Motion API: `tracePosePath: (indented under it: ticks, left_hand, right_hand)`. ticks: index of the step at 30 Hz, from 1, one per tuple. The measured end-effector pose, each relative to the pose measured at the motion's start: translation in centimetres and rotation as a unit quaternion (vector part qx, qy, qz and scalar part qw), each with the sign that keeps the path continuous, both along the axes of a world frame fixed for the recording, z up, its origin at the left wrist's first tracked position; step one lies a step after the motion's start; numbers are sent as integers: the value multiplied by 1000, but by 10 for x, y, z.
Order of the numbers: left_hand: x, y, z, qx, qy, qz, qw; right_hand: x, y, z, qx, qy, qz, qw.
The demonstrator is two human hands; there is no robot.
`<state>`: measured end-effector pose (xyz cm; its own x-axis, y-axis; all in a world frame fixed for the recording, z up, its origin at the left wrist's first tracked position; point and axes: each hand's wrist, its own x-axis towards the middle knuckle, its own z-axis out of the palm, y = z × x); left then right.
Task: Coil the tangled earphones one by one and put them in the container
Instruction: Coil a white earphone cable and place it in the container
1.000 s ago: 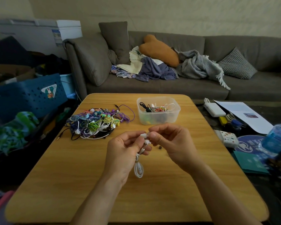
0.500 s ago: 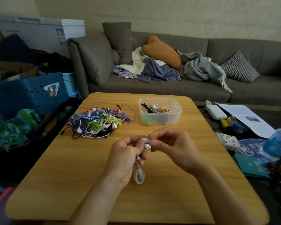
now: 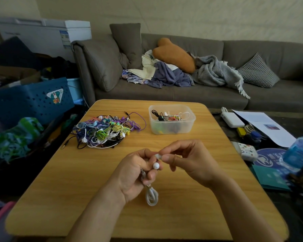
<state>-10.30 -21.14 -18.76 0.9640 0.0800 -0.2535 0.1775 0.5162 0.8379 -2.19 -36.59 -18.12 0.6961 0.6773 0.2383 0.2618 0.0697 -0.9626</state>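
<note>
Left grip: left hand (image 3: 133,173) has its fingers curled round a white earphone (image 3: 152,196), clenching the bundled cord; a folded loop of cord hangs out below the fist, and one round white earbud (image 3: 156,165) pokes out at the fingertips.
Right grip: right hand (image 3: 189,159) pinches the other white bud between thumb and forefinger, just above and beside the first bud; its other fingers are curled loosely.
Hands: both are raised above the wooden table (image 3: 77,180), meeting over its middle, toward the near edge.
Earphone place: the white earphone is wholly in the two hands, its hanging loop above the table top; whether the loop touches the wood cannot be told.
Tangle: a heap of tangled earphones (image 3: 103,131) in purple, blue, green, yellow, white and black lies toward the far left corner of the table, with a black plug trailing toward the left edge.
Container: a clear plastic container (image 3: 171,119) stands near the far edge, right of the heap and apart from it; black, white and red earphones lie inside.
Beyond the table: a grey sofa (image 3: 217,95) with cushions, clothes and a blanket stands behind the far edge.
Left side: a blue basket (image 3: 24,102) stands off the left edge.
Right side: papers (image 3: 262,126) and a blue water bottle (image 3: 299,152) are off the right edge.
</note>
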Motion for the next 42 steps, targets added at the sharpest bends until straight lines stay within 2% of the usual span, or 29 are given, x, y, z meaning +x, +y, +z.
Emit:
tracePosePath:
  ticks: [4,6,9,12,14,18,20,22,24,27,29,33,36,40,42]
  left_hand:
    - [-1,-1,2,5,-4,-6,1000]
    - [-3,-2,3,66,-15,15,998]
    - [-6,-4,7,180,-67,59,980]
    - [-3,-4,9,276,-150,114,942]
    - [-3,-3,9,333,-201,144,910]
    - [-5,-1,10,403,-257,175,861]
    - [-6,1,11,423,-265,181,847]
    - [-7,2,12,410,-257,184,856]
    - [-8,4,12,398,-245,190,863]
    - [-9,1,12,374,-221,207,877]
    - [-8,-1,10,344,-194,221,891]
    - [-6,2,6,247,-128,209,938]
    - [-5,3,6,188,-72,183,962]
    - [-5,4,7,94,-4,140,986]
    - [-6,4,7,68,7,126,990]
  right_hand:
    - [0,-1,2,-8,-2,-27,1000]
    - [-2,-1,2,-21,10,-27,999]
    - [-7,4,2,-18,134,-27,990]
    - [-12,11,1,30,306,-31,951]
    - [-17,16,2,62,385,-15,921]
    - [-23,22,2,116,481,112,862]
    - [-24,24,2,121,504,131,845]
    - [-26,26,3,98,467,88,874]
    - [-29,27,5,79,394,28,915]
    - [-33,28,3,57,244,-61,966]
    - [-34,30,1,37,129,-124,983]
    - [-28,32,-2,-30,-84,-198,976]
    - [-25,32,-4,-40,-146,-212,966]
    - [-15,32,-7,-32,-279,-179,943]
    - [-11,29,-8,-16,-274,-160,948]
